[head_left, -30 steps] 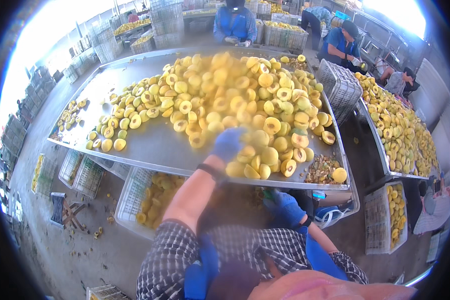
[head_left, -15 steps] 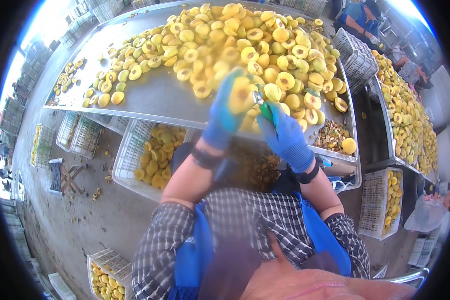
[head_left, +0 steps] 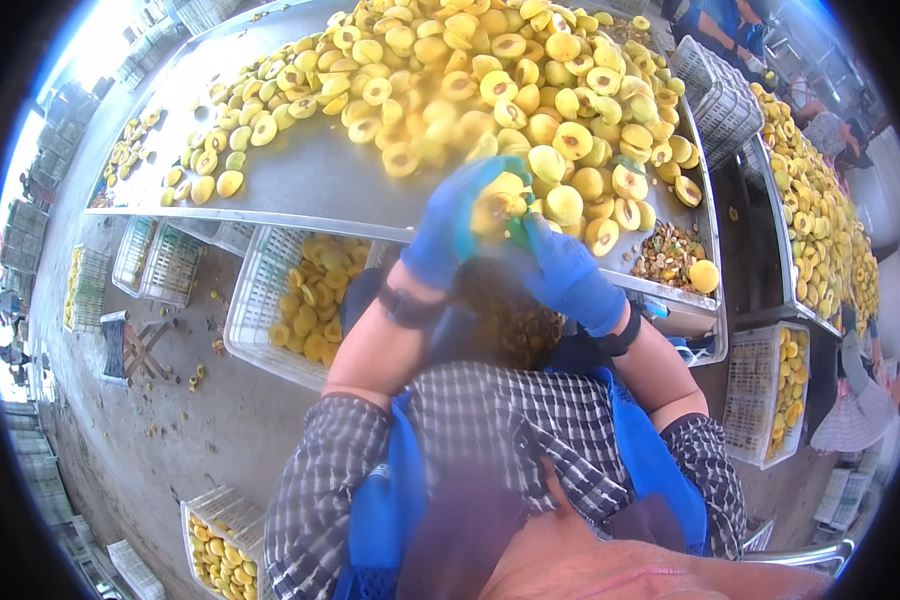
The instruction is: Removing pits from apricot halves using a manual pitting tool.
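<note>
Both of my hands wear blue gloves and meet over the near edge of a metal table (head_left: pixel 310 170). Cupped in my left hand (head_left: pixel 448 228) is a yellow peach half (head_left: pixel 498 203), blurred by motion. My right hand (head_left: pixel 573 268) grips a small tool by its green handle (head_left: pixel 518 232), close against the peach. Its metal tip, seen half a second ago, is now hidden. Beyond my hands lies a large heap of halved yellow peaches (head_left: pixel 570 140), many cut side up with reddish-brown centres.
Pits and scraps (head_left: pixel 670 252) lie at the table's right corner beside one peach (head_left: pixel 704 276). A white crate of peaches (head_left: pixel 260 310) stands under the table, left of my knees. Another peach-covered table (head_left: pixel 788 240) is on the right. A co-worker (head_left: pixel 715 35) is at the far right.
Both hands have come down slightly and closer together, the tool now pressed nearer to the peach half. The view has shifted slightly.
</note>
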`<state>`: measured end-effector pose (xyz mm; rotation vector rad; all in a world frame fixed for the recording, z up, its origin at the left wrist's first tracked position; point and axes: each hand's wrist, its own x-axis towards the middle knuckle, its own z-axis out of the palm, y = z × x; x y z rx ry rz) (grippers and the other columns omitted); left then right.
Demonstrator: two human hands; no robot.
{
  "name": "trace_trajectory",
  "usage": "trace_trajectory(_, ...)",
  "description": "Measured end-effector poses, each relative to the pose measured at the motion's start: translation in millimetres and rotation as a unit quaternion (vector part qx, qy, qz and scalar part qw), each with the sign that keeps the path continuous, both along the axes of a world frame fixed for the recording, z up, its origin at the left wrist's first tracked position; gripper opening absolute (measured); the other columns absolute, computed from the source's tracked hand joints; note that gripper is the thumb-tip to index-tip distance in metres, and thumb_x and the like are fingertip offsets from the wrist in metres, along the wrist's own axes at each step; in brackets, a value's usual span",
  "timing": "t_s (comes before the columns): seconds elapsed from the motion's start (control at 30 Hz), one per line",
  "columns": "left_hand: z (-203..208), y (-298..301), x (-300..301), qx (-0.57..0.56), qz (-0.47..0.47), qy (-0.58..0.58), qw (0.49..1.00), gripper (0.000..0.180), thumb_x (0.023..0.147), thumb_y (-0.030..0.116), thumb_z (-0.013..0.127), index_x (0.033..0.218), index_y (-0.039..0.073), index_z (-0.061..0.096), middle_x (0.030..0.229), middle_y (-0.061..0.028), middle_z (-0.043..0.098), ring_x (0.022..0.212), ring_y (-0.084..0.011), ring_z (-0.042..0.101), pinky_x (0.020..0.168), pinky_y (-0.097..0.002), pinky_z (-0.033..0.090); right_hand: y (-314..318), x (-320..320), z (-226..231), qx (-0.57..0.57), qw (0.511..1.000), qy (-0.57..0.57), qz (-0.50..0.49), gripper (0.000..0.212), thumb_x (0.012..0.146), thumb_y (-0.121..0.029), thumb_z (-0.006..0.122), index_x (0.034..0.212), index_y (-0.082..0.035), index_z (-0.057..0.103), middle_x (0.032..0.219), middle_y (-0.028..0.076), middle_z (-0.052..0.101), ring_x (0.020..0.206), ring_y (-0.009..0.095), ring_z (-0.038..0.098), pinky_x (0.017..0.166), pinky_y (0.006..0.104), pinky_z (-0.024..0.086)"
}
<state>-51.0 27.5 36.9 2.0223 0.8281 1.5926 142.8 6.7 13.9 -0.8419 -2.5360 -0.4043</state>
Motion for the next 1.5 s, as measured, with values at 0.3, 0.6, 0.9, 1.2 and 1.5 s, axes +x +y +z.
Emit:
trace_trajectory(0.3, 4, -3, 39, -0.063, 0.018, -0.128, 0.990, 0.025, 0.091, 0.005, 0.057, 0.114, -0.003, 0.060, 0.098, -0.0101, 0.063, 0.086, -0.0170, 0.060, 0.079, -0.0298, 0.050, -13, 11, 20, -0.696, 0.554, 0.447, 0.092, 0.018, 0.101, -0.022, 0.048, 0.107, -0.007, 0.055, 0.062, -0.002, 0.046, 0.040, 0.007, 0.039, 0.036, 0.0223, 0.030)
trace_trajectory(0.6, -21, -5, 40, -0.114, -0.083, -0.003, 0.990, 0.026, 0.096, 0.022, 0.055, 0.108, 0.001, 0.064, 0.101, -0.0077, 0.065, 0.085, -0.0161, 0.062, 0.076, -0.0287, 0.051, -24, 44, 3, -0.636, 0.708, 0.303, 0.050, 0.034, 0.097, -0.014, 0.056, 0.129, -0.004, 0.052, 0.109, 0.003, 0.059, 0.096, 0.011, 0.055, 0.083, 0.0272, 0.047)
trace_trajectory(0.9, -22, -5, -3, 0.084, 0.087, 0.122, 0.985, 0.035, 0.085, 0.010, 0.067, 0.118, 0.001, 0.060, 0.109, -0.0111, 0.065, 0.097, -0.0205, 0.063, 0.083, -0.0305, 0.051, -48, 55, -33, -0.473, 0.875, 0.096, 0.043, 0.035, 0.092, -0.026, 0.056, 0.122, -0.008, 0.056, 0.088, 0.021, 0.064, 0.080, 0.041, 0.062, 0.071, 0.0446, 0.049)
trace_trajectory(1.2, -27, -27, -116, -0.086, 0.398, 0.388, 0.827, 0.033, 0.084, 0.017, 0.066, 0.114, 0.003, 0.064, 0.113, -0.0188, 0.063, 0.106, -0.0341, 0.059, 0.092, -0.0420, 0.047, -47, 94, -52, -0.467, 0.862, 0.196, -0.012, 0.023, 0.093, -0.025, 0.058, 0.107, -0.006, 0.058, 0.074, 0.009, 0.061, 0.063, 0.022, 0.061, 0.055, 0.0347, 0.047)
trace_trajectory(1.5, -94, 117, -35, -0.170, 0.082, 0.234, 0.954, 0.044, 0.090, 0.031, 0.060, 0.126, 0.006, 0.057, 0.116, -0.0205, 0.061, 0.100, -0.0349, 0.062, 0.092, -0.0410, 0.049, -8, 42, -37, -0.620, 0.545, 0.561, -0.068, 0.007, 0.099, -0.016, 0.052, 0.104, -0.013, 0.055, 0.069, -0.008, 0.047, 0.050, 0.002, 0.040, 0.044, 0.0175, 0.031)
